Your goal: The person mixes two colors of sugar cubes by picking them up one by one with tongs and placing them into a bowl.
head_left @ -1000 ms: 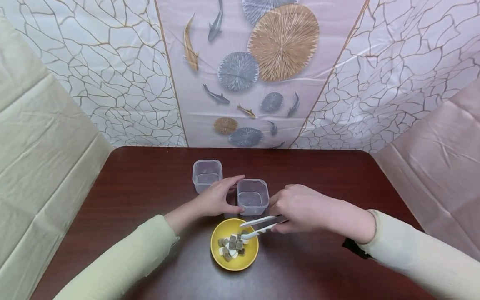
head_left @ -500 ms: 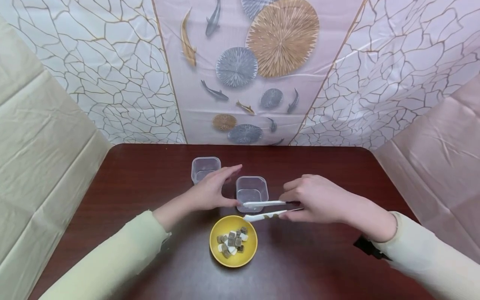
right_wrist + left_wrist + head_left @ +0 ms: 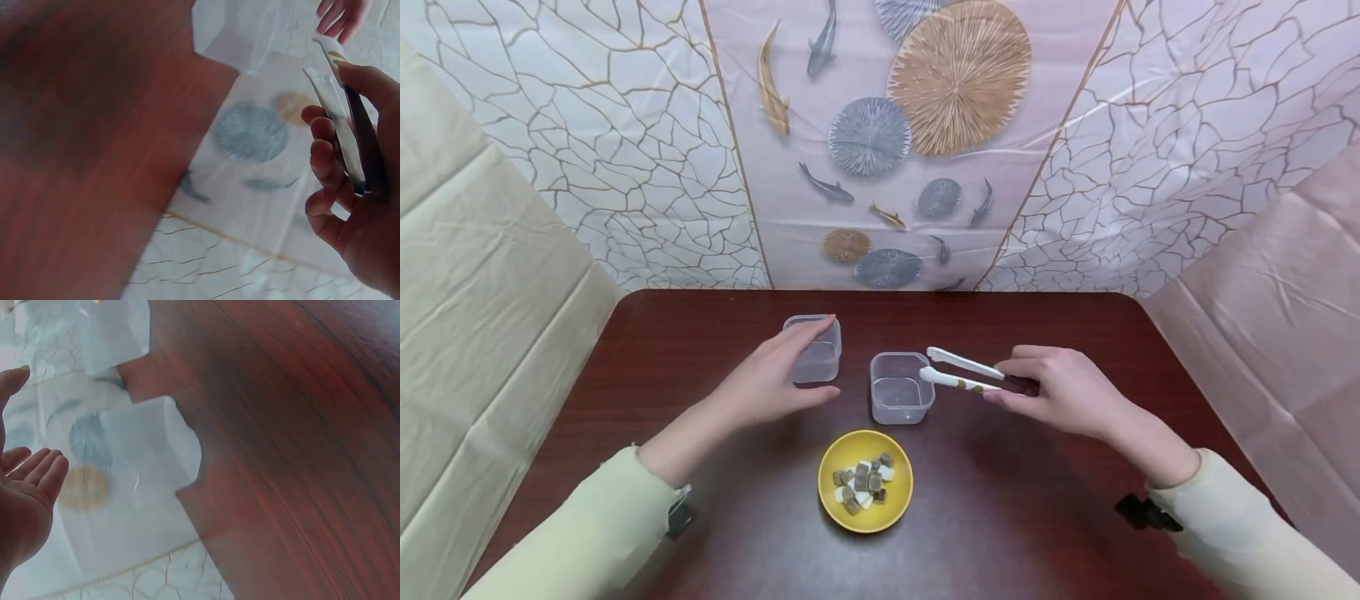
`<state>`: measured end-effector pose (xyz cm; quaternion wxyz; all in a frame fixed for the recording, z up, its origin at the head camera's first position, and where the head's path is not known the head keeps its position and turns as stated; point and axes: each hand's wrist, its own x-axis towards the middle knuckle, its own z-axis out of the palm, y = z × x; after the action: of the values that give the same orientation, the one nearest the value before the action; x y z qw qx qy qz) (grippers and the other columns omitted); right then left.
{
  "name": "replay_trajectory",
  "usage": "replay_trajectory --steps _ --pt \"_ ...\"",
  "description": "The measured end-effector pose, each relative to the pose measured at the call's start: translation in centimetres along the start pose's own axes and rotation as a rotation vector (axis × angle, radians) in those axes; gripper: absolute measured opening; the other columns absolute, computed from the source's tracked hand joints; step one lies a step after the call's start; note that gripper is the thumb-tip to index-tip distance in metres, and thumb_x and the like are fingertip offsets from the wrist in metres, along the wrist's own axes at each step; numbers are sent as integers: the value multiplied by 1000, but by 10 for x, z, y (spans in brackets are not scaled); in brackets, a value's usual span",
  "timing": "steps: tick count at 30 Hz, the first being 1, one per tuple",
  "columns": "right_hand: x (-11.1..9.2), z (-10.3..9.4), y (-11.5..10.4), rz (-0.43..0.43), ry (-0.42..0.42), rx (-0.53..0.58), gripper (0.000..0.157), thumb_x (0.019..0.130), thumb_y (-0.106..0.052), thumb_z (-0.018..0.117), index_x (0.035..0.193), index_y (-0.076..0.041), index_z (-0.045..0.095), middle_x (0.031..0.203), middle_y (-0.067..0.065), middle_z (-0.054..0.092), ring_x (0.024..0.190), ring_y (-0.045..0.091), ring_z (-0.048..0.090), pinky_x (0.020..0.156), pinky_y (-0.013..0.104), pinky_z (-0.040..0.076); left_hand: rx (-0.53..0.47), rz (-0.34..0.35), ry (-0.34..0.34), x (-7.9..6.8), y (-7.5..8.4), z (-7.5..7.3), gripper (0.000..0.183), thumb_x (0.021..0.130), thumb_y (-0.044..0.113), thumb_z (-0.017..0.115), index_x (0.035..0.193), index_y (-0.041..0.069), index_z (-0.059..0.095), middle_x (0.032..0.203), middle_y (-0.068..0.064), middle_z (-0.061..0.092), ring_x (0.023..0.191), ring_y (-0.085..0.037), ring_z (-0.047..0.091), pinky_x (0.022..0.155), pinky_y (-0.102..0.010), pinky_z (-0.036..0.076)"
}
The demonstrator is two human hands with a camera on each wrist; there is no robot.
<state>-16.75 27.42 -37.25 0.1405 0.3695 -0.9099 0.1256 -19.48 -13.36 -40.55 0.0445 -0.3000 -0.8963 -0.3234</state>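
Note:
My left hand (image 3: 767, 379), fingers extended and thumb spread, is at the left clear plastic box (image 3: 822, 367) and hides part of it in the head view. Whether it touches that box I cannot tell. Within my right hand (image 3: 1063, 387) I hold white-tipped tongs (image 3: 958, 382); in the right wrist view the thumb and curled fingers grip the tongs (image 3: 353, 125). The tongs' arms stand apart with nothing between their tips, by the right rim of the second clear box (image 3: 902, 411). Nearer me, a yellow bowl (image 3: 887, 510) contains several brown and white cubes (image 3: 862, 479).
A dark red-brown table (image 3: 1000, 517) carries everything. Behind its far edge hangs a patterned cloth (image 3: 880, 200), and plain beige cloth (image 3: 497, 333) borders the left side. Dark wrist straps (image 3: 1146, 512) show at the sleeves.
My left hand has moved left, from beside the right box to the left one. My right hand has carried the tongs from the bowl up and right, past the right box's front.

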Motion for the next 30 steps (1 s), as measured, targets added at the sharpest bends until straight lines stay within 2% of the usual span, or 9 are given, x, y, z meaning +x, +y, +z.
replay_trajectory --steps 4,8,12,17,21,24,30 --pt "-9 10 9 70 73 -41 15 86 -30 88 96 -20 82 74 -13 52 61 -1 42 53 24 40 14 -12 60 -12 -6 -11 91 86 29 91 161 7 45 156 -17 55 140 -36 56 117 -58 48" --pt "-15 20 17 132 118 -91 16 85 -30 87 93 -18 81 76 -10 55 61 6 48 51 30 43 36 -75 99 -26 -18 -21 89 87 28 90 161 5 45 158 -19 53 145 -39 51 119 -62 44" --pt "-19 30 25 187 96 -152 20 86 -33 86 92 -15 81 78 -5 58 65 14 55 48 35 46 88 -174 101 -40 -28 -30 88 91 32 86 163 6 42 160 -21 49 148 -41 47 118 -65 43" --pt "-22 41 31 264 32 -187 24 88 -36 84 93 -12 81 80 -1 60 73 23 61 50 43 51 171 -317 92 -59 -37 -40 94 94 40 81 166 4 32 163 -28 42 148 -47 43 109 -73 46" --pt "-27 51 32 325 7 -168 25 90 -36 83 94 -12 81 79 0 58 72 25 63 51 45 51 188 -393 89 -76 -45 -37 96 96 44 78 167 3 28 163 -30 40 147 -50 43 103 -76 48" --pt "-33 60 34 365 -6 -159 26 90 -36 82 95 -11 81 77 -1 56 68 26 62 49 44 49 200 -421 89 -89 -51 -32 96 96 42 78 166 0 29 162 -32 39 146 -51 42 102 -76 49" --pt "-40 74 38 441 -22 -161 24 90 -35 81 88 -11 78 77 -1 57 61 27 60 48 45 48 247 -419 119 -107 -61 -28 94 93 37 81 162 -7 33 158 -36 41 142 -54 45 104 -75 47"
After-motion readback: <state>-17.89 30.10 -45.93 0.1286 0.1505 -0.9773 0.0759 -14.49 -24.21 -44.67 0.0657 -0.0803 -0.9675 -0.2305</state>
